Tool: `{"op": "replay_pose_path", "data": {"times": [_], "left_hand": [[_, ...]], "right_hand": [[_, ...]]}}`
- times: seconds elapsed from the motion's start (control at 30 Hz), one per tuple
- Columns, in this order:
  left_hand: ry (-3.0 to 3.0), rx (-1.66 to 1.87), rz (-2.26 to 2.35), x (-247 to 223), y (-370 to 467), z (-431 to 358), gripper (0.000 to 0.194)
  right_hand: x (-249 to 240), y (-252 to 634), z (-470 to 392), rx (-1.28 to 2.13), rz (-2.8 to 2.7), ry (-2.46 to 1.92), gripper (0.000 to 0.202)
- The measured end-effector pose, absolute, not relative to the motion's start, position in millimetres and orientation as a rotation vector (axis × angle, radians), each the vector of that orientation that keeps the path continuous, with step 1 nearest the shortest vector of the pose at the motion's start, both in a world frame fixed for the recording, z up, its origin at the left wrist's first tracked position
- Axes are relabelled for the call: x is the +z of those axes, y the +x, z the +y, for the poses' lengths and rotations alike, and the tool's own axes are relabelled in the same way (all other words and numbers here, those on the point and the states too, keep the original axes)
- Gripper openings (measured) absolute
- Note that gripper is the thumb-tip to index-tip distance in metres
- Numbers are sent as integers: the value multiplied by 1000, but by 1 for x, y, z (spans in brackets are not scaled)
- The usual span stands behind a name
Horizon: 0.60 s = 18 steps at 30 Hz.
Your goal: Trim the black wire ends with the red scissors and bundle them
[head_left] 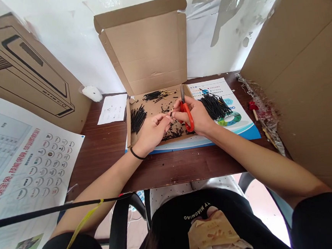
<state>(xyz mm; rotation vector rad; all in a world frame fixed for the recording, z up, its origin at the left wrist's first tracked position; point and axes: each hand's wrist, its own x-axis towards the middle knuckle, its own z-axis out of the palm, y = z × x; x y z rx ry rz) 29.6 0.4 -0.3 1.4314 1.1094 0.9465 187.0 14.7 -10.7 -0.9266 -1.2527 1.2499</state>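
Observation:
My right hand (196, 114) grips red-handled scissors (186, 113), blades pointing up and away. My left hand (152, 131) pinches one thin short wire piece (171, 111) by its end, right beside the scissors. Both hands hover over an open flat cardboard box (129, 121). Inside the box lie a bundle of black wire pieces (138, 118) at the left, black pieces with gold tips (158, 95) at the back, and dark trimmings (174, 131) under the hands.
A heap of black wire pieces (214, 106) lies on a printed sheet (241, 128) right of the box. Large cardboard panels (304, 90) stand on both sides. A white paper (113, 108) lies at left on the brown table (105, 152).

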Motion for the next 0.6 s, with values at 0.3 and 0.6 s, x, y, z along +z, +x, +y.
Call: {"op": "replay_pose_path", "data": {"times": [0.3, 0.6], "left_hand": [[1049, 769, 806, 0, 26, 3, 30], [989, 657, 722, 6, 21, 5, 27]], "right_hand": [[-10, 189, 15, 1239, -1351, -901, 29], [-8, 188, 12, 1200, -1433, -843, 24]]}}
